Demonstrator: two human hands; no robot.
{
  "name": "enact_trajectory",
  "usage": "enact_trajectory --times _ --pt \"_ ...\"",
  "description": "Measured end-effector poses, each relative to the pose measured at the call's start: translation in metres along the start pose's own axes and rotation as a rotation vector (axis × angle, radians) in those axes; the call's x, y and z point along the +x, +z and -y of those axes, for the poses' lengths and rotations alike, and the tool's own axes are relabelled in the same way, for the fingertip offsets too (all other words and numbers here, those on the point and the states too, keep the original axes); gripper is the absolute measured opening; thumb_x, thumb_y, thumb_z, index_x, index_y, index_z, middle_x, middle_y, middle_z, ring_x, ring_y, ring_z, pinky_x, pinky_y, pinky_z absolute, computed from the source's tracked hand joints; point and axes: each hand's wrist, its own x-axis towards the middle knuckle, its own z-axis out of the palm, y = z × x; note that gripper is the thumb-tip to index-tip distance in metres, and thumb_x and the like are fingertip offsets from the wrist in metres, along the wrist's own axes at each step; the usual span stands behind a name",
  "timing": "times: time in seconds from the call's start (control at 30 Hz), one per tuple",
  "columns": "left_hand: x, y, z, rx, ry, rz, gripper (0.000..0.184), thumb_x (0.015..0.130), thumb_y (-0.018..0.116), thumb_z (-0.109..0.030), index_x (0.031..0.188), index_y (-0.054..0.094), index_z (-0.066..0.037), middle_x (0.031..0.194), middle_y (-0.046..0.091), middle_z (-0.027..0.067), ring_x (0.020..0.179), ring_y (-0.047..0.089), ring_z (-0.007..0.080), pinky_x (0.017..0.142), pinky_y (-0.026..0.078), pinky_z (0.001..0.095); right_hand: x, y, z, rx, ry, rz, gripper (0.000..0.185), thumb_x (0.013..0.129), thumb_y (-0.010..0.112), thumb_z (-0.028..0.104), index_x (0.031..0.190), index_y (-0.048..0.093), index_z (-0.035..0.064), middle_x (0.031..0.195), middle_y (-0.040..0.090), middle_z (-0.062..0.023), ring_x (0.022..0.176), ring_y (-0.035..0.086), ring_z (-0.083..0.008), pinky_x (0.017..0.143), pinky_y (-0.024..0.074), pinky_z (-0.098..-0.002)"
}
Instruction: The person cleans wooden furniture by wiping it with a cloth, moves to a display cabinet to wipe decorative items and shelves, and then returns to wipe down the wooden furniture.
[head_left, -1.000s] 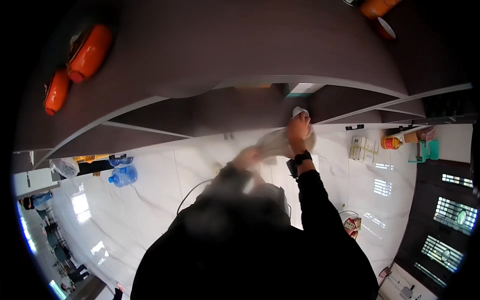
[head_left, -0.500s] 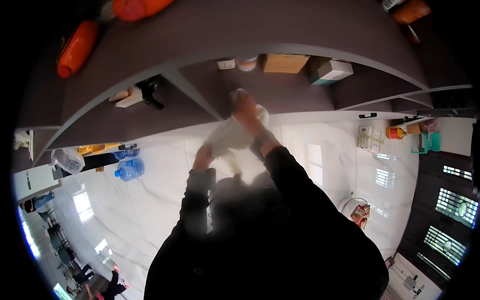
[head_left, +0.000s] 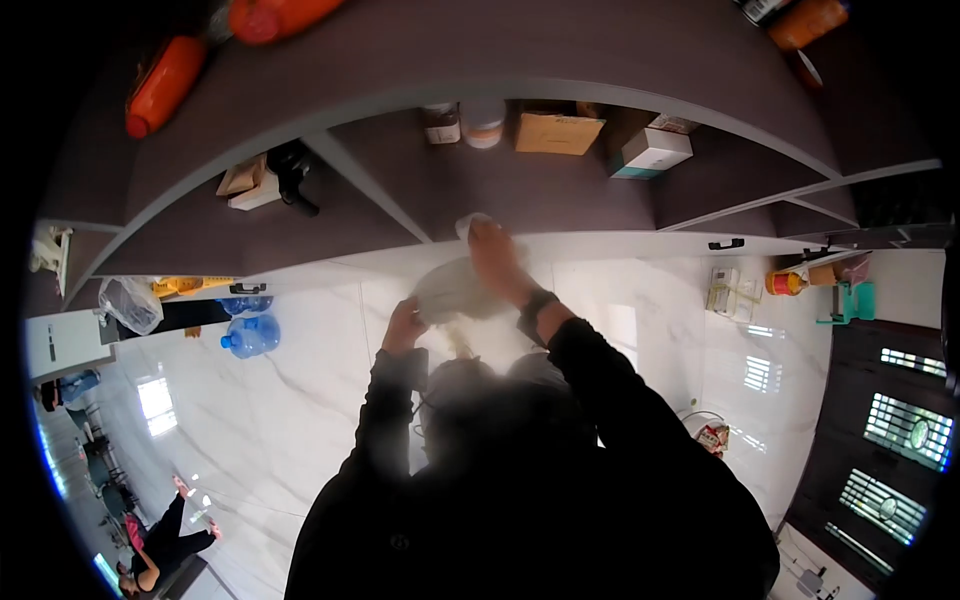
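Note:
My right hand (head_left: 492, 262) is closed on one end of a pale, whitish cloth (head_left: 455, 287), close to the front edge of the dark shelf (head_left: 520, 190). The cloth hangs down and to the left from it, partly blurred. At the cloth's lower left side, my left hand (head_left: 403, 325) has its fingers bent against the fabric. A dark band circles my right wrist. Deeper in the shelf compartment stand a jar (head_left: 483, 125), a brown box (head_left: 558, 133) and a white box (head_left: 654, 153).
Orange vases (head_left: 168, 85) stand at the upper left. Blue water bottles (head_left: 252, 336) are on the floor at left, a bundled stack (head_left: 733, 294) and a bucket with red packets (head_left: 713, 438) at right. Another person (head_left: 165, 540) is at the lower left.
Since the oldest frame, my right hand and the cloth have moved left along the shelf. In the last half second, my right hand has come down slightly toward the shelf's front edge.

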Motion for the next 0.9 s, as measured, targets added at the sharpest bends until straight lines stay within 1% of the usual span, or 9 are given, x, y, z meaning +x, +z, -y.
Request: enact_trajectory --times 0.17,0.23,0.33,0.53,0.67,0.7,0.77,0.8,0.9 --pt "0.058 0.034 -0.040 -0.172 -0.249 -0.089 0.040 0.102 0.047 -0.028 0.131 0.052 -0.001 0.127 0.060 0.0197 0.120 0.058 0.0263 0.099 0.050 0.0365 0.026 -0.052 -0.054 -0.201 0.036 0.376 0.041 0.087 0.063 0.026 0.122 0.064 0.0048 0.134 0.049 -0.0069 0.122 0.048 -0.0280 0.094 0.0484 -0.0435" --pt "0.078 0.036 -0.032 -0.275 -0.229 0.005 0.041 0.103 0.045 -0.030 0.131 0.051 -0.001 0.124 0.061 0.0206 0.119 0.058 0.0272 0.098 0.050 0.0365 0.025 -0.039 -0.090 -0.021 0.225 0.260 0.041 0.085 0.062 0.023 0.118 0.061 -0.0002 0.128 0.053 -0.0150 0.118 0.052 -0.0325 0.092 0.0497 -0.0445" --pt "0.106 0.045 -0.003 -0.091 -0.209 0.081 0.040 0.102 0.050 -0.031 0.126 0.053 0.001 0.108 0.067 0.0195 0.105 0.066 0.0269 0.091 0.055 0.0366 0.001 -0.048 -0.129 0.131 0.501 0.081 0.045 0.086 0.061 0.029 0.120 0.060 -0.0011 0.129 0.054 -0.0168 0.122 0.051 -0.0347 0.098 0.0461 -0.0442" --pt "0.140 0.093 -0.065 -0.268 -0.485 -0.054 0.047 0.093 0.064 -0.042 0.108 0.060 0.003 0.074 0.069 0.0116 0.070 0.071 0.0223 0.070 0.060 0.0357 -0.056 0.063 -0.226 -0.206 0.365 -0.006 0.050 0.087 0.055 0.022 0.128 0.057 -0.0068 0.137 0.051 -0.0226 0.136 0.040 -0.0357 0.110 0.0360 -0.0409" --pt "0.181 0.111 -0.065 -0.307 -0.252 -0.425 0.048 0.092 0.067 -0.043 0.105 0.060 0.003 0.082 0.067 0.0112 0.072 0.067 0.0206 0.068 0.060 0.0359 -0.038 0.014 -0.219 0.077 0.348 -0.033 0.051 0.088 0.051 0.017 0.131 0.054 -0.0105 0.143 0.044 -0.0280 0.141 0.033 -0.0412 0.114 0.0319 -0.0421" --pt "0.200 0.112 -0.049 -0.189 -0.154 -0.452 0.051 0.094 0.063 -0.043 0.103 0.059 0.007 0.091 0.066 0.0207 0.081 0.067 0.0291 0.070 0.056 0.0398 -0.025 -0.012 -0.211 0.093 0.383 0.015 0.051 0.088 0.051 0.017 0.131 0.053 -0.0110 0.144 0.043 -0.0287 0.141 0.032 -0.0417 0.114 0.0317 -0.0421" --pt "0.212 0.124 -0.101 0.268 -0.153 -0.406 0.051 0.095 0.060 -0.040 0.102 0.057 0.010 0.094 0.063 0.0275 0.088 0.064 0.0364 0.075 0.052 0.0436 0.004 -0.040 -0.208 -0.059 0.358 0.194 0.050 0.089 0.049 0.018 0.129 0.054 -0.0116 0.147 0.039 -0.0306 0.143 0.030 -0.0416 0.115 0.0304 -0.0427" --pt "0.220 0.128 -0.120 0.500 -0.147 -0.373 0.051 0.095 0.059 -0.039 0.101 0.056 0.011 0.095 0.062 0.0309 0.091 0.063 0.0400 0.078 0.050 0.0454 0.017 -0.024 -0.213 0.054 0.450 0.024 0.051 0.089 0.049 0.020 0.129 0.054 -0.0119 0.146 0.039 -0.0316 0.143 0.029 -0.0418 0.116 0.0290 -0.0439" --pt "0.263 0.144 -0.080 0.716 0.153 -0.314 0.038 0.092 0.057 -0.026 0.101 0.056 0.011 0.099 0.059 0.0334 0.099 0.057 0.0474 0.087 0.043 0.0512 0.048 -0.012 -0.237 -0.084 0.409 0.058 0.051 0.091 0.047 0.021 0.129 0.054 -0.0119 0.145 0.040 -0.0322 0.143 0.029 -0.0426 0.116 0.0280 -0.0437"
